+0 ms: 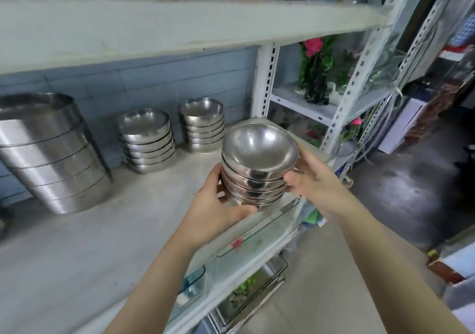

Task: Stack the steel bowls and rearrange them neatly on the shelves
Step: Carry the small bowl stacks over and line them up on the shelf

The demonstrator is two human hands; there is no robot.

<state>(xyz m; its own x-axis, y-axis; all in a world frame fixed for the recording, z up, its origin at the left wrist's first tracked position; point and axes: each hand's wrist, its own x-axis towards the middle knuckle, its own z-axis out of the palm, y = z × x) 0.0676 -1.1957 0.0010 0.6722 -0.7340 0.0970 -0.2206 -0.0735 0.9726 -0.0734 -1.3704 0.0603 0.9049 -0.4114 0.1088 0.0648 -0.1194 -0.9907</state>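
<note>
The left hand holds the stack of bowls from below, at its 7 o'clock. The right hand grips its side at 3 o'clock, probably so that the nested bowls do not slide apart. The stack is in the air near the front edge of the shelf. Toward 10 o'clock stand a second stack and a third stack, a row it should join, I think.
</note>
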